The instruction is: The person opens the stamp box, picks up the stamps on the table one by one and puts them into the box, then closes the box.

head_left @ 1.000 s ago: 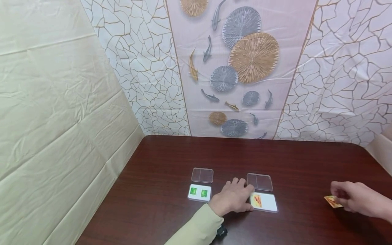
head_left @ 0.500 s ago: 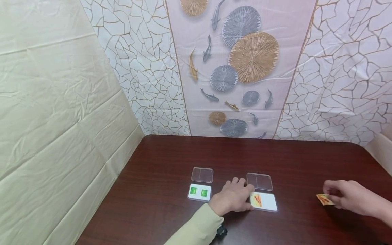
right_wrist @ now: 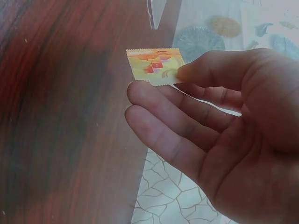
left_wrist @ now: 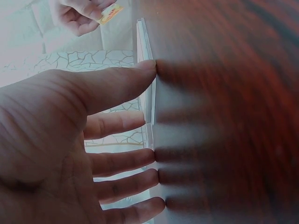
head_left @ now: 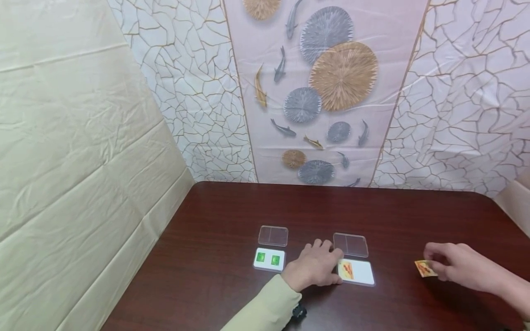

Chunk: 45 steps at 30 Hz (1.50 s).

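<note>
Currently the left hand (head_left: pixel 313 268) lies flat with straight fingertips pressing the white card (head_left: pixel 359 272) onto the table (head_left: pixel 232 211), likely to keep it from sliding; nothing is gripped. Right hand (head_left: pixel 455 266), at 3 o'clock from the card and well apart, pinches a small orange stamp (head_left: pixel 424 268) between thumb and fingers, held just above the wood. One orange stamp (head_left: pixel 347 270) already sits on the card's left half. At 9 o'clock from the left hand is a second card with two green stamps (head_left: pixel 268 259); two clear covers (head_left: pixel 273 236) lie at 12 o'clock. Right wrist view shows the stamp's (right_wrist: pixel 155 66) perforated edge and the pinch; head view doesn't. Left wrist view shows the fingertips (left_wrist: pixel 148 68) on the card edge.
</note>
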Motion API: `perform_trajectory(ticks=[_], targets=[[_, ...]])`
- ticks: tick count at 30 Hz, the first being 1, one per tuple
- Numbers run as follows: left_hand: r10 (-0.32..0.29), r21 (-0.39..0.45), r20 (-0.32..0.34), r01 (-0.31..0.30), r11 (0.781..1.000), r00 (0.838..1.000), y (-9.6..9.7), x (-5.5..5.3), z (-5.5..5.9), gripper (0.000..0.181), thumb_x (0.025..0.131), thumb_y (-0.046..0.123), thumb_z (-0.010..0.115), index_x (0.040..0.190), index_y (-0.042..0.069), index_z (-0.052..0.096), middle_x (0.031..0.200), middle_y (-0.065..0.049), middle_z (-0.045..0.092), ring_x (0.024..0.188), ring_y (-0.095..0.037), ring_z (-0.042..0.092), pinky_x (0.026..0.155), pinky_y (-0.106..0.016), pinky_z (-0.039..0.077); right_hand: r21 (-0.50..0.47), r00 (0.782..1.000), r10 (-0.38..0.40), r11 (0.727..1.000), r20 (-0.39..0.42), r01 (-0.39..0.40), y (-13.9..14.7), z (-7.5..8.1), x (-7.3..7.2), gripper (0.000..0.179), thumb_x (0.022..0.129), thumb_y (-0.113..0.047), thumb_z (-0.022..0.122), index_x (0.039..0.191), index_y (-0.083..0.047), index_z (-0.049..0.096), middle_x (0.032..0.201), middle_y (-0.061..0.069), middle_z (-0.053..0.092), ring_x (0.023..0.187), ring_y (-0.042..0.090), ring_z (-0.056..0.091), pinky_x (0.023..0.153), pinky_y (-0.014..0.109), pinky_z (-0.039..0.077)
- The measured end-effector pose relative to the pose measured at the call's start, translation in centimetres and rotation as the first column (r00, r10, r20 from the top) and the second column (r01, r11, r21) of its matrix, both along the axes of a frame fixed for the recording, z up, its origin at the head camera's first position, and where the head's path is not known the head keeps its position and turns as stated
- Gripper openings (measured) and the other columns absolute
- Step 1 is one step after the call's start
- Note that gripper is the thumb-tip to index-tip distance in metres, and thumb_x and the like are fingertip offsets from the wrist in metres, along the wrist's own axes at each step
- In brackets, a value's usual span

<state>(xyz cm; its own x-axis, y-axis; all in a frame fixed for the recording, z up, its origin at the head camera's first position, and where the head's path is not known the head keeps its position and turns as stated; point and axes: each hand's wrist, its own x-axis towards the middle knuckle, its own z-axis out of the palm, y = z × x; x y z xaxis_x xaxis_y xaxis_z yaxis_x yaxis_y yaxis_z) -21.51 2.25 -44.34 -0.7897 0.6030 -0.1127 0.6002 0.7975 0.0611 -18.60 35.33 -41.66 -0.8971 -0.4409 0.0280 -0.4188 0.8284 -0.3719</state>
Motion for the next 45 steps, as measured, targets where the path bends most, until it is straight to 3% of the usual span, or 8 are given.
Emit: perform_trajectory(ticks=[11,20,32,45], targets=[[0.006,0.014,0.007,-0.006,1.0,1.0,-0.1,0.0,0.0,0.05,0.083,0.056,0.071,0.126,0.034,0.057,0.131,0.006,0.054,0.112,-0.012,0.048,0.088,-0.029,0.043,-0.032,0.992,0.045,0.998,-0.116,-0.049,-1.3,-0.3,-0.1,0.028,0.088,-0.007,0.068,0.08,-0.029,0.053,0.059,-0.024,0.043,0.054,-0.009,0.04,0.05,0.019,0.031],[0.005,0.005,0.006,-0.005,1.0,1.0,0.0,0.0,-0.1,0.05,0.083,0.056,0.071,0.126,0.034,0.057,0.131,0.006,0.054,0.111,-0.012,0.048,0.088,-0.029,0.043,-0.031,1.0,0.022,0.999,-0.004,-0.022,-3.1,0.2,-0.6,0.019,0.09,-0.012,0.065,0.082,-0.026,0.056,0.061,-0.02,0.047,0.054,-0.006,0.042,0.051,0.019,0.034],[0.002,0.004,0.004,-0.002,1.0,1.0,-0.1,0.1,0.1,0.051,0.083,0.055,0.071,0.127,0.033,0.057,0.131,0.006,0.054,0.111,-0.012,0.048,0.087,-0.029,0.043,-0.063,0.999,0.0,0.998,0.04,0.002,-5.7,0.5,-1.2,0.014,0.091,-0.014,0.065,0.084,-0.023,0.059,0.062,-0.015,0.049,0.055,-0.004,0.043,0.051,0.02,0.036],[-0.005,-0.004,-0.008,0.005,1.0,1.0,0.0,0.2,0.5,0.05,0.082,0.056,0.072,0.124,0.033,0.058,0.13,0.006,0.055,0.11,-0.012,0.049,0.084,-0.028,0.043,-0.095,0.991,-0.017,0.995,0.131,0.03,-7.6,-0.2,-1.4,0.009,0.092,-0.018,0.065,0.086,-0.021,0.06,0.067,-0.01,0.052,0.056,0.0,0.048,0.051,0.022,0.04]])
